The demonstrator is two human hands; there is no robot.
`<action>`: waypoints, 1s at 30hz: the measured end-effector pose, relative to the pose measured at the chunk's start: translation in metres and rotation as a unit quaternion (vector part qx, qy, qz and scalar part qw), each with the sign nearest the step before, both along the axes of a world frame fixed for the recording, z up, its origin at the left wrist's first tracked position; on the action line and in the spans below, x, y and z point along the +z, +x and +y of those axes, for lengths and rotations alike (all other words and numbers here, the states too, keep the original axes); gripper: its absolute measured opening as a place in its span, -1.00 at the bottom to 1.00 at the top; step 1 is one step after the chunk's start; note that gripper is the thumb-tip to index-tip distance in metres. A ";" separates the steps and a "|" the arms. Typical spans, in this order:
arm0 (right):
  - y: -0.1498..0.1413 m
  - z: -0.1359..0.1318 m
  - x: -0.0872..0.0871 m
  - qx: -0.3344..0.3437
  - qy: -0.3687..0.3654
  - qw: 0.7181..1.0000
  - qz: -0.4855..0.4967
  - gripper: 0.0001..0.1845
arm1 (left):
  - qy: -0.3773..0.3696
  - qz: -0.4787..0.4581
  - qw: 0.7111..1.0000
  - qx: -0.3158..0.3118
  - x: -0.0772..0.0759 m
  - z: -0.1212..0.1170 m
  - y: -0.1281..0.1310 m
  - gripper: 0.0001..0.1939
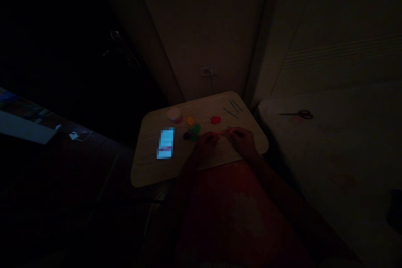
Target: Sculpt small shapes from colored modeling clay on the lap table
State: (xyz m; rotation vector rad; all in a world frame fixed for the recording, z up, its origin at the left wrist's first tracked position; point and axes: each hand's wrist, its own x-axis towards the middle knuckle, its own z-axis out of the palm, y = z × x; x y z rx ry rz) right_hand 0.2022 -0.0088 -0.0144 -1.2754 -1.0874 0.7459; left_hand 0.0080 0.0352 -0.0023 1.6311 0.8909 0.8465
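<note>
In the dim head view, a thin red strip [223,133] that looks like modelling clay stretches between my two hands. My left hand [206,143] pinches its left end, while my right hand [241,139] has its fingers closed on the right end. Just beyond them on the table lies a flat red lump [215,120]. Green pieces [195,130] sit left of my left hand, with a small dark purple lump [187,135] touching or close to them. An orange round piece [190,121] lies behind these. Darkness hides much of the finger detail.
The small wooden-topped table [147,171] carries a lit phone [166,143], a lidded tub [174,114] and several thin sticks [231,112]. Scissors [298,114] lie on a pale surface at right. A plugged-in wall socket [208,70] is behind the table.
</note>
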 end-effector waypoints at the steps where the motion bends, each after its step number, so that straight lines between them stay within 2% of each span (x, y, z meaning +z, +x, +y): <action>1: 0.001 0.000 0.000 0.002 0.005 1.000 -0.004 -0.74 | 0.000 0.003 1.000 0.000 0.000 0.000 0.000 -0.74; 4: 0.001 0.000 0.001 0.002 0.024 1.000 -0.011 -0.66 | 0.002 0.008 1.000 0.000 -0.003 0.002 -0.001 -0.72; 7: -0.001 0.000 0.003 0.002 0.020 0.999 0.027 -0.58 | 0.006 0.004 1.000 -0.003 -0.007 0.003 -0.002 -0.72; 13: -0.003 0.001 0.002 -0.003 0.015 0.998 0.066 -0.69 | 0.005 -0.004 1.000 -0.006 -0.007 0.004 -0.001 -0.76; 26: -0.004 0.002 -0.002 0.019 0.012 0.993 0.112 -0.53 | 0.001 -0.012 1.000 0.001 -0.008 0.003 0.000 -0.75; 30: -0.005 0.001 0.000 0.021 0.010 0.996 0.086 -0.57 | -0.002 -0.011 1.000 -0.003 -0.007 0.002 -0.001 -0.73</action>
